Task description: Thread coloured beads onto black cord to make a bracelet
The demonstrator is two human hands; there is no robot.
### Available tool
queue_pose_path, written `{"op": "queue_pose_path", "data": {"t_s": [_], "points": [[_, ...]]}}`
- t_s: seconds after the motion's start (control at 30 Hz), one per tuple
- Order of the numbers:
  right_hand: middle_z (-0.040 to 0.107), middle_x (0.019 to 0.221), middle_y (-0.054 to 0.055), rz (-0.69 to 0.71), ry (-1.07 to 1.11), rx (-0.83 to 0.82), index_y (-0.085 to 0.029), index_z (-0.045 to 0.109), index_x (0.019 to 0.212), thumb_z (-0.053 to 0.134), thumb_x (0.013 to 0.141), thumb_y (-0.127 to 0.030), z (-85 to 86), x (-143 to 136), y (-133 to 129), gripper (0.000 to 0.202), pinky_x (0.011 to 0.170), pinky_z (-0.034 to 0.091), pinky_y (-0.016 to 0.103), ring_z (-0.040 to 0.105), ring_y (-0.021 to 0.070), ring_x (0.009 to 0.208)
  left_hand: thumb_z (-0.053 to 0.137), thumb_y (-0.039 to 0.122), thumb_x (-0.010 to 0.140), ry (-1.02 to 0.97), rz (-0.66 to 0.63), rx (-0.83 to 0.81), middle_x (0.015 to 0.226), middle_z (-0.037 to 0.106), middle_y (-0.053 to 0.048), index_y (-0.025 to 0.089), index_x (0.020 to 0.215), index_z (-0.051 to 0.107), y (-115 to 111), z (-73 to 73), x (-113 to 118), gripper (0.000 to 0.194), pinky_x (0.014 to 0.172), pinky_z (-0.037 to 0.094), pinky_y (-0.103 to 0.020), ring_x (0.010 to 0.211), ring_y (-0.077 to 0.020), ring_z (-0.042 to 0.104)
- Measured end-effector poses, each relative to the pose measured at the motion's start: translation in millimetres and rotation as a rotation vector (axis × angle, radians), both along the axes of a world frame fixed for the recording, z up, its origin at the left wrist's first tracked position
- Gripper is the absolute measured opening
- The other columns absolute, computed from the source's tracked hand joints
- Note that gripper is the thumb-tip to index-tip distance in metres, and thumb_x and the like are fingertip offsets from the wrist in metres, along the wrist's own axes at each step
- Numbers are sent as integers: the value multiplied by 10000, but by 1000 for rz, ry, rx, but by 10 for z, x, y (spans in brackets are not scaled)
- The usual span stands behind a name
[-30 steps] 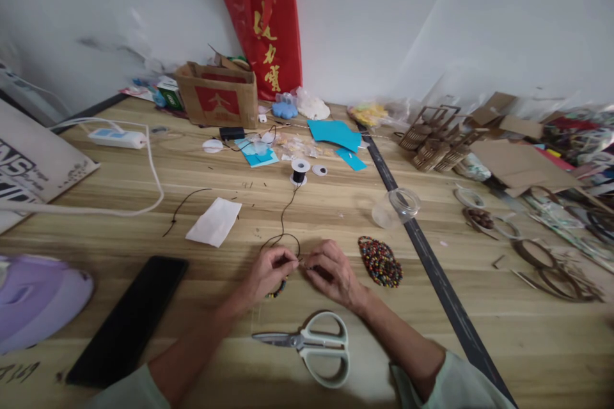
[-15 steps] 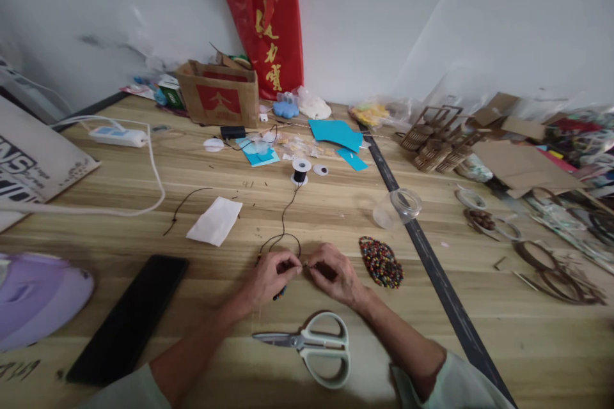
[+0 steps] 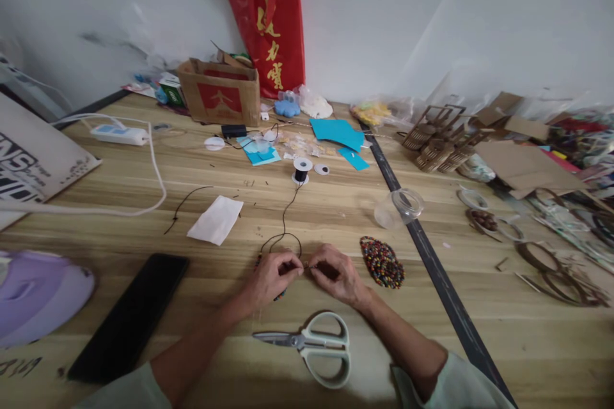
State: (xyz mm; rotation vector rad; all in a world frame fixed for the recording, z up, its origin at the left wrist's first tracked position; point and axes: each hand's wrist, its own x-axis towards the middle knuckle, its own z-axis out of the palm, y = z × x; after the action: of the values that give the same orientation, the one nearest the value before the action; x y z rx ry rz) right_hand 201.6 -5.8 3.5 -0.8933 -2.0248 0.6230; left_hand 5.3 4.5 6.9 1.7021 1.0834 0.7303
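My left hand (image 3: pixel 272 278) and my right hand (image 3: pixel 336 273) face each other, thumb and forefinger of each pinched on the black cord, whose fine ends show between the fingertips. Small coloured beads (image 3: pixel 279 295) hang on the cord below my left hand, partly hidden by it. From there the cord (image 3: pixel 284 217) loops behind the hands and runs up to a black spool with white rims (image 3: pixel 301 172). Right of my right hand lies a heap of multicoloured beads (image 3: pixel 382 262). Scissors with pale green handles (image 3: pixel 326 348) lie closed below the hands.
A black phone (image 3: pixel 129 316), a purple iron (image 3: pixel 43 297) and white paper (image 3: pixel 215 220) lie on the left. Clear round containers (image 3: pixel 399 208) stand right of the spool. Blue sheets (image 3: pixel 337 134), a cardboard box (image 3: pixel 220 94) and a red bag (image 3: pixel 271 32) are at the back.
Both hands keep their pinch at nearly the same place; the fingertips have shifted very slightly. The whole view has moved a little.
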Motion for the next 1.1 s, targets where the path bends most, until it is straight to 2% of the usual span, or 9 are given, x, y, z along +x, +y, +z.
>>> {"op": "queue_pose_path", "data": {"t_s": [0.3, 0.7, 1.1], "points": [[637, 791, 63, 34, -22, 12, -189, 594, 885, 532, 905, -222, 43, -7, 4, 72, 709, 481, 306, 582, 172, 757, 590, 182, 749, 7, -20, 28, 637, 610, -5, 152, 687, 657, 0, -23, -8, 96, 550, 383, -204, 594, -120, 521], [626, 765, 51, 33, -50, 38, -197, 593, 884, 521, 916, -224, 99, -21, 4, 83, 692, 477, 301, 577, 167, 732, 577, 181, 730, 22, -20, 28, 628, 604, 0, 161, 667, 644, 10, 19, 0, 94, 563, 381, -218, 589, -127, 524], [634, 795, 53, 54, -37, 44, -199, 591, 910, 542, 900, -183, 55, -12, 10, 53, 690, 470, 297, 572, 167, 756, 579, 173, 728, 49, -23, 37, 606, 598, 0, 151, 661, 649, 0, 62, 11, 99, 547, 369, -218, 557, -120, 504]]}}
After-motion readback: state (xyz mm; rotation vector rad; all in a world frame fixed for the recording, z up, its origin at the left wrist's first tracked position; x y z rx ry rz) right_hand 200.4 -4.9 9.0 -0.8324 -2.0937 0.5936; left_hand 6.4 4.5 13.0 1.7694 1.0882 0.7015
